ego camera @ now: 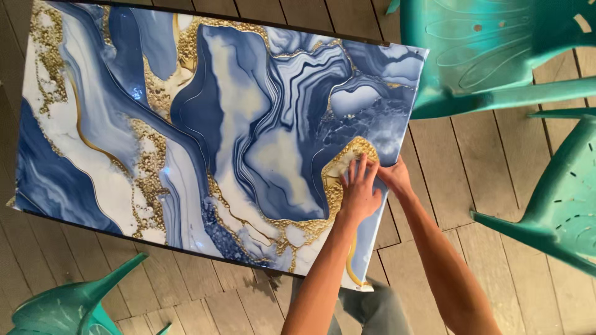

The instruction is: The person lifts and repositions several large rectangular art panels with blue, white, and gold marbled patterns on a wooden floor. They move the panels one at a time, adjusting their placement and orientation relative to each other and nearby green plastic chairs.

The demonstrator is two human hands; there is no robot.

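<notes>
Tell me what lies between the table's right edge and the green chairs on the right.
Only bare wooden floor separates the table from the green chairs, seen in the head view.

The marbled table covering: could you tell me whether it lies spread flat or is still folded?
Spread flat. The blue, white and gold covering reaches every visible table edge; both hands press its near right edge.

Blue-white-gold marbled table (186,124), teal chairs (490,56)

From my remote seat I saw two bare forearms, sleeveless to the frame's edge; the left hand (359,189) and right hand (395,175) wore no gloves, rings or watch; grey trousers (372,310) showed below.
</notes>
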